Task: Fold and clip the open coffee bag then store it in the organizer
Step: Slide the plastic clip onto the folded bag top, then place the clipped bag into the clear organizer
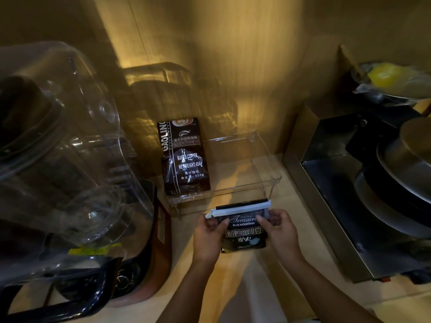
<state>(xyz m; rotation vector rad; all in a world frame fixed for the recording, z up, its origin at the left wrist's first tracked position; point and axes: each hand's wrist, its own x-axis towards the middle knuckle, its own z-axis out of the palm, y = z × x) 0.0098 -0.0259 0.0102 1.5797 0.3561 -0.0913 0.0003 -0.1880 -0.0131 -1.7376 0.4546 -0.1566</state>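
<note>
I hold a small black coffee bag point(243, 231) with "Treasure Blue Mountain" lettering above the counter, just in front of the clear plastic organizer point(265, 176). A white bag clip point(240, 209) runs across its folded top edge. My left hand point(208, 231) grips the bag's left side near the clip's end. My right hand point(279, 229) grips the right side, thumb on the front. Inside the organizer's left part stands a taller dark coffee bag point(184, 157) marked "Baked Coffee"; the right part of the organizer holds nothing.
A large blender with a clear cover point(60, 145) fills the left side. At the right stands a steel appliance point(363, 194) with a round lid. A yellow item in plastic point(391, 78) lies at the back right. The wall is close behind the organizer.
</note>
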